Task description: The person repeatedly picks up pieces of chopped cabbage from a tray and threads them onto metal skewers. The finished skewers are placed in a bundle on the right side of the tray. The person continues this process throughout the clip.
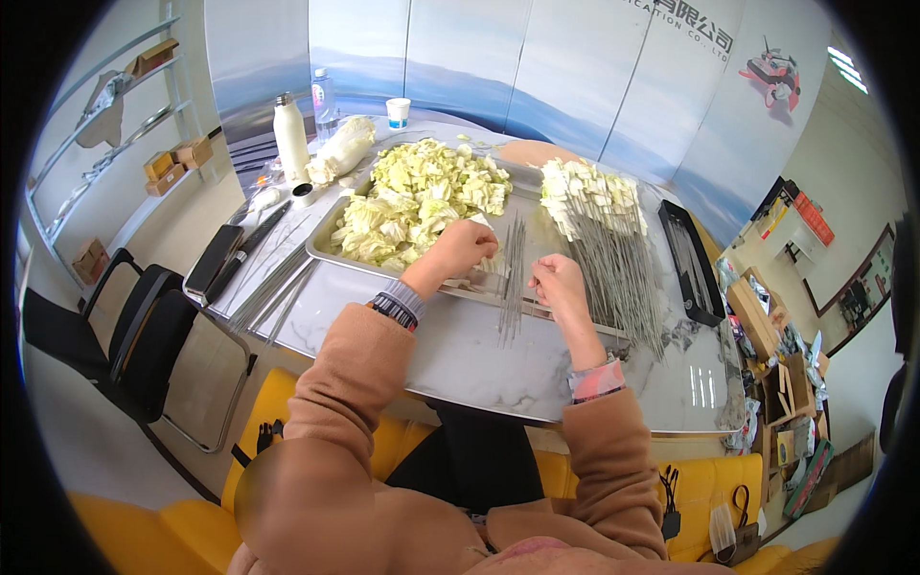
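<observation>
Both hands are over a metal tray (323, 251) on a marble-patterned table. My left hand (467, 248), fingers bent, is beside torn pale cabbage leaves (431, 180) heaped in the tray's left part; whether it holds a piece cannot be told. My right hand (557, 284) has its fingertips pinched together on what looks like a thin metal skewer. Between the hands, loose metal skewers (512, 280) lie across the tray's near rim. To the right, many skewers threaded with cabbage pieces (593, 194) are piled, their bare ends towards me.
More bare skewers (277, 287) lie left of the tray, near a black knife (251, 244) and a black case (215, 259). Behind stand a white bottle (290, 140), a plastic bottle (323, 108), a whole cabbage (348, 147) and a paper cup (397, 113). A black box (690, 262) lies at right.
</observation>
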{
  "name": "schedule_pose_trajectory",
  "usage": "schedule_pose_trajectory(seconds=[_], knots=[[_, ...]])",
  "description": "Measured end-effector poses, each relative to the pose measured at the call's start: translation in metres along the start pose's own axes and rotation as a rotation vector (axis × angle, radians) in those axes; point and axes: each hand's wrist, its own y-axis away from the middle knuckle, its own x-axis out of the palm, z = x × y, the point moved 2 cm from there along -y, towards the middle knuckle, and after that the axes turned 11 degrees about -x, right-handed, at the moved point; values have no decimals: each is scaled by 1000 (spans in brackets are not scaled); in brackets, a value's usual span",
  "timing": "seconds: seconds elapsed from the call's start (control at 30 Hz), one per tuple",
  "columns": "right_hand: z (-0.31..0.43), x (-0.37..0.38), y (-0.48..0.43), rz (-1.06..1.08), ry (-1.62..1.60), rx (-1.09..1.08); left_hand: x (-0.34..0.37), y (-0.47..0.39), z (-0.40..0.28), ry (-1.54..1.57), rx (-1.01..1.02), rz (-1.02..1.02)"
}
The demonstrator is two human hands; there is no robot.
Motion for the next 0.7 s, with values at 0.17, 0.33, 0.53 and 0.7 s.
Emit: schedule_pose_trajectory(seconds=[0.17, 0.33, 0.53, 0.7], knots=[[-2, 0, -1, -9, 25, -80, -30, -3, 25, -135, 5, -453], [4, 1, 1, -2, 1, -115, -81, 8, 58, -111, -127, -730], [9, 2, 4, 34, 12, -114, -91, 8, 65, -138, -141, -629], [10, 4, 4, 27, 30, -122, -68, 1, 43, -491, 237, -553]])
